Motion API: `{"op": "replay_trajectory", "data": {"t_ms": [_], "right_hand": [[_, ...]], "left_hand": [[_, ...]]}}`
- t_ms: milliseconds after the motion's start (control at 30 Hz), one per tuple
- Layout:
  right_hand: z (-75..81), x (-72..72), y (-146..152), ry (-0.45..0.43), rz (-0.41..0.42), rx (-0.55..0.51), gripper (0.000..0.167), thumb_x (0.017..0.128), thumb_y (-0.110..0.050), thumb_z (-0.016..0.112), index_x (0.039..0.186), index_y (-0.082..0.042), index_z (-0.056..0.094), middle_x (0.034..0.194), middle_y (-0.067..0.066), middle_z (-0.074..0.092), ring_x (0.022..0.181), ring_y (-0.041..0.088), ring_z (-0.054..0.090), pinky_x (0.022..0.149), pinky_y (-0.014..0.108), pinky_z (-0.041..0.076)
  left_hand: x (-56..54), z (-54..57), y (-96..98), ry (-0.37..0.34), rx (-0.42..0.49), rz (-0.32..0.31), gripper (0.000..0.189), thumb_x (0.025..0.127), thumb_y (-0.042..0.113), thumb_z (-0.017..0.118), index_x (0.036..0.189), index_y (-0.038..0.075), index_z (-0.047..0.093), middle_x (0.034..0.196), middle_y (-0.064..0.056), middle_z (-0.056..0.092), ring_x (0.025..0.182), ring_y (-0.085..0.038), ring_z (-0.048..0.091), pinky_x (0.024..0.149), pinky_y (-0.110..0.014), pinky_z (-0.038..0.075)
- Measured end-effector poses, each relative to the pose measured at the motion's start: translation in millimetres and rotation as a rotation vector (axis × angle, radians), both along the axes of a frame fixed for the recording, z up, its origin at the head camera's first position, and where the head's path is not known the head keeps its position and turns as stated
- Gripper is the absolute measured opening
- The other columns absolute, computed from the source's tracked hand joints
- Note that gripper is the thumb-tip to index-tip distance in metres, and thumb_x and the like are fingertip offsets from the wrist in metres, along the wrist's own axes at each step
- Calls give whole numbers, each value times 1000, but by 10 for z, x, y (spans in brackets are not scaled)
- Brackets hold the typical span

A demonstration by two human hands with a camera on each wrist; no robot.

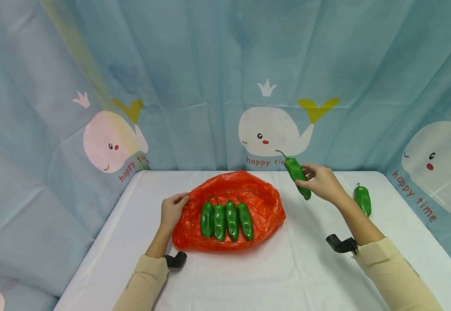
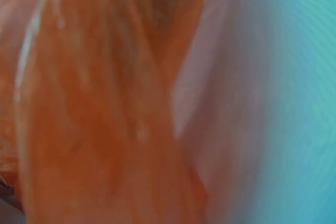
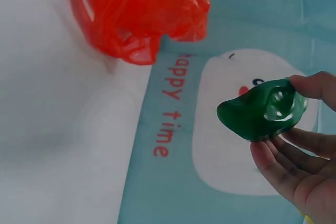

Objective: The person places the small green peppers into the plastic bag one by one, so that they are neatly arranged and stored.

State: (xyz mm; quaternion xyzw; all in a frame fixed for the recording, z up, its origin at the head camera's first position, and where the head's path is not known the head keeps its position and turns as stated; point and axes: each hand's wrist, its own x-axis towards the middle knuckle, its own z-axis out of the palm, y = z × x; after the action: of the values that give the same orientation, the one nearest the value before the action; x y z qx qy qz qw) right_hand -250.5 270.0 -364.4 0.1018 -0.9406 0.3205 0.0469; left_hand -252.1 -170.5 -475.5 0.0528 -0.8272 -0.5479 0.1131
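Observation:
A red plastic bag [image 1: 266, 216] lies spread open on the table, with several green peppers [image 1: 231, 220] side by side in it, stems pointing away from me. My left hand [image 1: 172, 210] pinches the bag's left edge between thumb and fingers. Above the table, to the right of the bag, my right hand [image 1: 320, 182] grips one green pepper [image 1: 296, 172], its stem pointing up and left. The right wrist view shows this pepper [image 3: 262, 109] between thumb and fingertips. In the left wrist view the bag [image 2: 105, 119] fills much of the frame, blurred, and hides the hand.
Another green pepper [image 1: 362, 199] lies on the white tablecloth [image 1: 287, 276] at the right, behind my right forearm. A blue curtain [image 1: 194, 86] printed with whales stands along the table's back and sides. Black wrist mounts [image 1: 176, 260] sit on both wrists.

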Motion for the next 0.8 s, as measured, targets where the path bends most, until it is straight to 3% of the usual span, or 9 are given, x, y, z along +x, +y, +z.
{"op": "replay_trajectory", "data": {"t_ms": [300,633,800], "right_hand": [[77,-111,-205,-33,25,-38,58,88,-20,69,135,8,49,114,29,64,102,40,63,77,43,58],[40,-117,-479,-33,44,-84,59,87,-19,71,135,7,49,113,28,65,101,39,65,73,42,59],[-3,-99,-610,-45,60,-100,59,87,-19,72,135,7,49,114,28,64,102,39,65,73,42,59]], "left_hand": [[-9,25,16,-27,13,-3,28,96,23,61,113,4,73,110,-17,72,101,-22,63,76,-11,46],[-26,86,45,1,21,4,27,95,23,64,110,4,74,107,-17,73,88,-3,61,75,-12,47],[-11,69,42,-7,35,5,27,95,22,64,110,3,74,106,-18,73,85,-3,61,74,-12,47]]}}
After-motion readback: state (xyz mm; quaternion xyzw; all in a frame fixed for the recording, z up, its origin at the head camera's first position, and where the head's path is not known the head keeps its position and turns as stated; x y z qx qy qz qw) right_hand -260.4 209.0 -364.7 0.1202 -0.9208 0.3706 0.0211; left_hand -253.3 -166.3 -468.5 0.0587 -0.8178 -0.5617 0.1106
